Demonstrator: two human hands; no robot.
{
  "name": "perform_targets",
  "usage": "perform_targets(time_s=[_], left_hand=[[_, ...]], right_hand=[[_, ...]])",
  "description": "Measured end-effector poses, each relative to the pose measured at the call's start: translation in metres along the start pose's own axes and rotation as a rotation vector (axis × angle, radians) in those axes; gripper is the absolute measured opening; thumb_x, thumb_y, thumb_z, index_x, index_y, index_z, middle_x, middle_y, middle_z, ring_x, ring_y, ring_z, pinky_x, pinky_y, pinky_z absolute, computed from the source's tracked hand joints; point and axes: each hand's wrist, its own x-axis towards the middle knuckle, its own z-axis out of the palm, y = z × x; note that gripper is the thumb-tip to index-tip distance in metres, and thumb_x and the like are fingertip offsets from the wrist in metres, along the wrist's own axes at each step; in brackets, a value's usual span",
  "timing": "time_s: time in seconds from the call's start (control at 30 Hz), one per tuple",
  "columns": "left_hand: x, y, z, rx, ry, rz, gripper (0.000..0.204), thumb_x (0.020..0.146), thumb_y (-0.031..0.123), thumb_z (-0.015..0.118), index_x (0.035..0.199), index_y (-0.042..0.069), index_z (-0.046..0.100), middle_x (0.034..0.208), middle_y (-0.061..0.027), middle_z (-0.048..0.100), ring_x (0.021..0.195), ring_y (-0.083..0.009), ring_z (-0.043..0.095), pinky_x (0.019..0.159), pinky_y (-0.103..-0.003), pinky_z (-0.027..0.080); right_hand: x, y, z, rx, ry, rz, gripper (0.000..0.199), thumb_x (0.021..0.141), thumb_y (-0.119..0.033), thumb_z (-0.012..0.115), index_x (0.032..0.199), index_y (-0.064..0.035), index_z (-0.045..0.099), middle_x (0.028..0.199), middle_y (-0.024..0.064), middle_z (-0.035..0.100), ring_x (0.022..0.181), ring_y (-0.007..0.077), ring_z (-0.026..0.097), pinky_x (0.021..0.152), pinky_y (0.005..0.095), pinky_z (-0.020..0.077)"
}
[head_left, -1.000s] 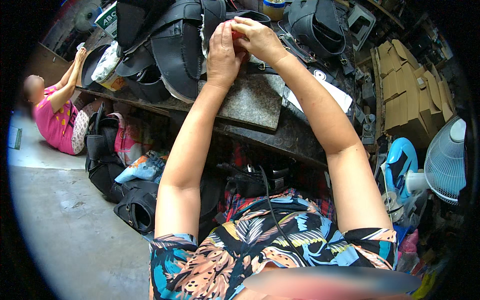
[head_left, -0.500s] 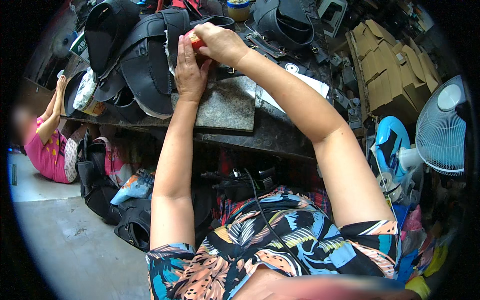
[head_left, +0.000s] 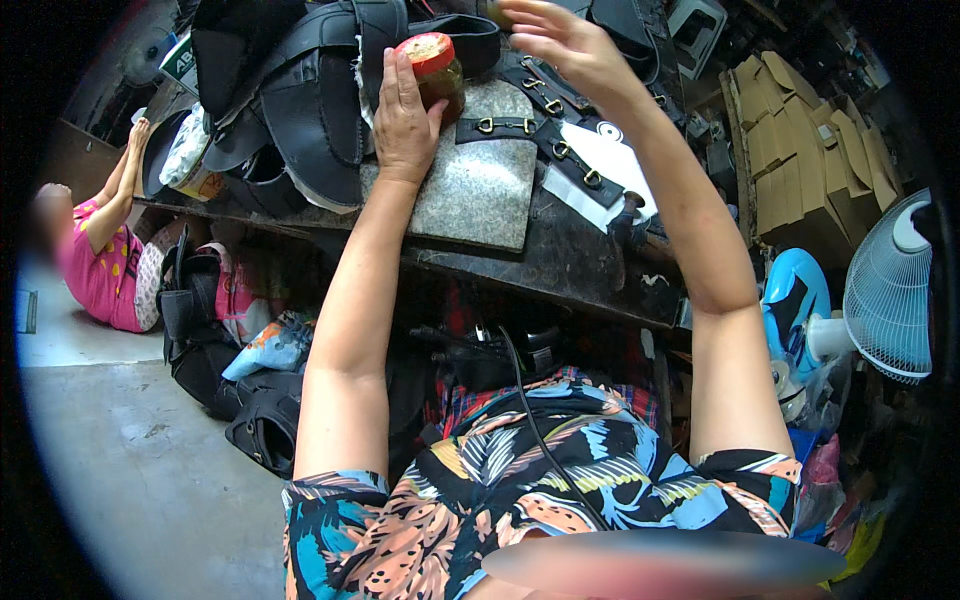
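A glass jar (head_left: 449, 90) with a red lid (head_left: 428, 50) stands at the back of a grey stone slab (head_left: 475, 205). The lid's top is pale and worn. My left hand (head_left: 402, 132) rests against the jar's left side, fingers straight, with the thumb round its front. To the right, my right hand (head_left: 565, 45) is raised over the bench, its fingers apart and nothing between them. Black straps with metal buckles (head_left: 575, 165) lie beside the slab, one strap partly across it. White paper (head_left: 605, 160) lies under some of them. Large black sandals (head_left: 312, 120) are piled left of my left hand.
A dark hammer-like tool (head_left: 628, 225) lies on the bench (head_left: 570, 265) near its front edge. Cardboard boxes (head_left: 805, 150) and a fan (head_left: 895, 270) stand at right. Black bags or footwear (head_left: 265, 435) lie below the bench. At far left, a person (head_left: 105, 255) in pink has raised hands.
My right hand has left the jar's lid and moved up and right, its fingers spreading. My left hand stays at the jar, now more visible. The whole view has shifted slightly.
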Motion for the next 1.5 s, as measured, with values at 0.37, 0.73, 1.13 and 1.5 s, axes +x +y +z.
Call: perform_targets(time_s=[0.37, 0.73, 1.13, 1.5], left_hand=[[0.003, 0.011, -0.012, -0.065, 0.097, 0.084, 0.081, 0.076, 0.010, 0.075, 0.146, 0.008, 0.033, 0.146, -0.0191, 0.037, 0.132, -0.0363, 0.040, 0.110, -0.044, 0.034], [-0.001, 0.031, -0.072, 0.033, -0.131, 0.207, 0.036, 0.076, 0.010, 0.068, 0.112, 0.011, 0.064, 0.135, -0.0113, 0.051, 0.126, -0.0317, 0.045, 0.108, -0.047, 0.033], [-0.004, 0.027, -0.099, 0.011, -0.139, 0.081, 0.029, 0.076, 0.008, 0.070, 0.104, 0.008, 0.065, 0.130, -0.0149, 0.052, 0.126, -0.0355, 0.045, 0.106, -0.044, 0.037], [-0.036, 0.024, -0.058, -0.022, -0.286, 0.015, 0.051, 0.079, 0.022, 0.075, 0.123, 0.004, 0.055, 0.136, -0.0192, 0.044, 0.128, -0.0371, 0.042, 0.107, -0.046, 0.036]], right_hand=[[-0.080, 0.004, -0.085, -0.216, 0.616, 0.025, 0.026, 0.096, -0.015, 0.058, 0.121, -0.0073, 0.063, 0.109, 0.0071, 0.070, 0.098, 0.0108, 0.064, 0.084, 0.0253, 0.0484], [-0.045, -0.003, -0.049, -0.391, 0.337, -0.091, 0.022, 0.094, -0.014, 0.062, 0.112, -0.0025, 0.068, 0.101, 0.0072, 0.071, 0.096, 0.0106, 0.065, 0.086, 0.0256, 0.0493], [-0.012, 0.000, 0.036, -0.716, 0.018, -0.302, 0.024, 0.088, -0.023, 0.067, 0.108, -0.0103, 0.069, 0.098, 0.0112, 0.069, 0.094, 0.0267, 0.065, 0.083, 0.0365, 0.0506], [0.034, 0.033, -0.020, -0.815, 0.234, -0.145, 0.027, 0.090, -0.025, 0.062, 0.111, -0.0094, 0.070, 0.107, 0.0122, 0.071, 0.097, 0.0246, 0.069, 0.085, 0.0347, 0.0524]])
